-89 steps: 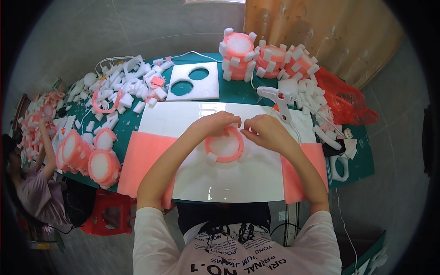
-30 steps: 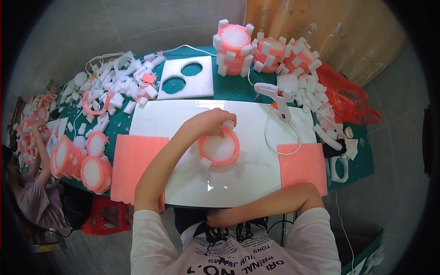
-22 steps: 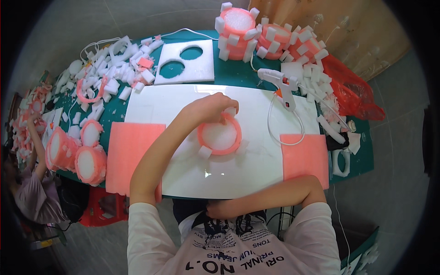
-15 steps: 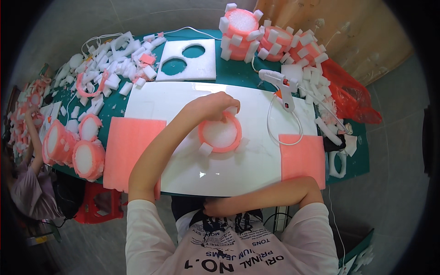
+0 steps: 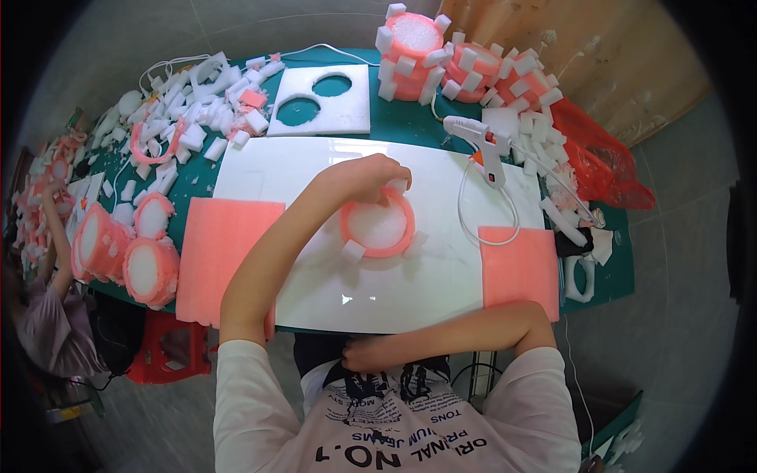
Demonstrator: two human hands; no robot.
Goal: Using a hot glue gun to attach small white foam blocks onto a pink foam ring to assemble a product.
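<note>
My left hand reaches over the far rim of a round pink foam ring with a white foam disc inside it. Thumb and fingers pinch a small white foam block against that rim. Two more white blocks sit on the ring's near side, a left block and a right block. The ring lies on a glossy white board. My right hand rests at my waist below the table edge, its fingers curled and nothing visible in them.
A white glue gun with a looped cord lies right of the ring. Pink foam sheets flank the board. Foam scraps pile up far left, finished-looking ringed pieces stack far right. Another person's arm shows at left.
The left hand keeps its pinch on the block at the rim. The whole view has shifted slightly; the ring stays in the same place on the board.
</note>
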